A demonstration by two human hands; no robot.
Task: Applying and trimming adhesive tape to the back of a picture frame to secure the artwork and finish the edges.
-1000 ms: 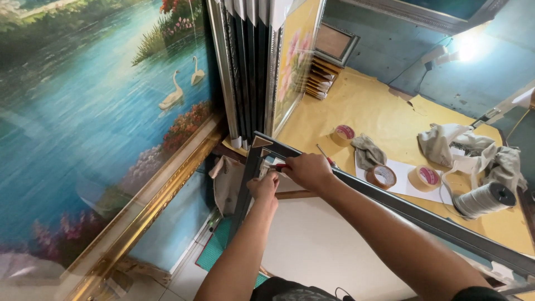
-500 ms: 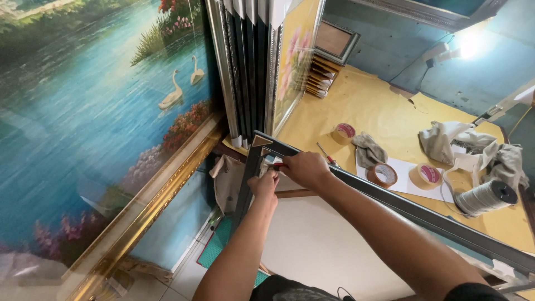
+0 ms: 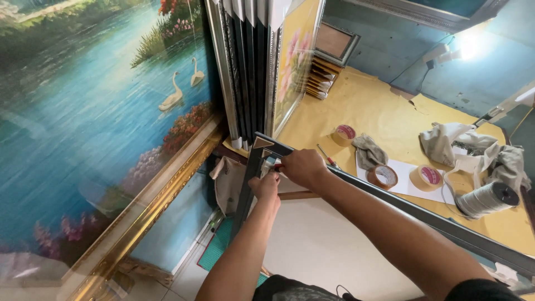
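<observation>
Both hands work at the corner of a dark frame (image 3: 262,150).

The right hand (image 3: 304,167) is closed over the frame's mitred corner, seemingly pinning it steady, while the left hand (image 3: 266,187) pinches something small there (too hidden to name). The frame lies on a white board (image 3: 323,245) at the tabletop (image 3: 379,111) edge, its long rail running right. Tape rolls (image 3: 382,176) and a rag (image 3: 369,151) sit near, within reach; a swan painting (image 3: 100,111) leans alongside.
</observation>
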